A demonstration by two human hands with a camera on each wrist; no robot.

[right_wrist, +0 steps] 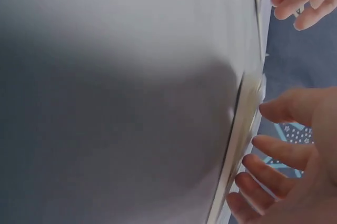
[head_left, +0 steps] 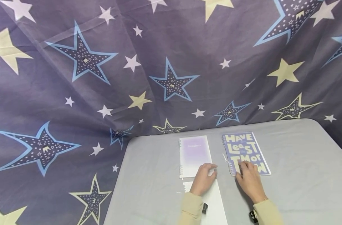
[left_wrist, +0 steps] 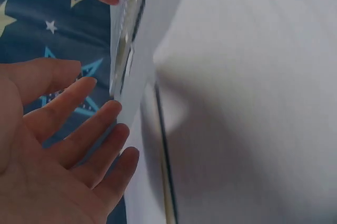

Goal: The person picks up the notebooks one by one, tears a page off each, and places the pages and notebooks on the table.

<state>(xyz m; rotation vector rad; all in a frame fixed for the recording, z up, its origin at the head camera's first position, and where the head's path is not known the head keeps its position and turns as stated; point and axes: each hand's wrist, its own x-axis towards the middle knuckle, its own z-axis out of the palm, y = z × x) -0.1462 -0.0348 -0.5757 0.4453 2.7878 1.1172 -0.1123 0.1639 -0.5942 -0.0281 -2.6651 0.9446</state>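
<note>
A spiral notebook with a lilac-and-white cover (head_left: 194, 156) lies on the table. My left hand (head_left: 203, 179) is at its lower right corner, and in the left wrist view the fingers (left_wrist: 105, 145) are spread and loosely bent with nothing between them. To the right lies a second spiral notebook (head_left: 241, 149), purple with big cream letters. My right hand (head_left: 250, 181) is over its lower edge, fingertips close to the cover. The right wrist view shows relaxed fingers (right_wrist: 268, 176) beside the notebook's edge. Under my left forearm lies a white sheet (head_left: 216, 203) with a notched edge, partly hidden by the sleeve.
A grey cloth covers the table (head_left: 148, 187), with rounded far corners. Behind it hangs a dark purple curtain (head_left: 148, 47) printed with stars. A small white tie (head_left: 225, 157) sticks out at the purple notebook's spiral side.
</note>
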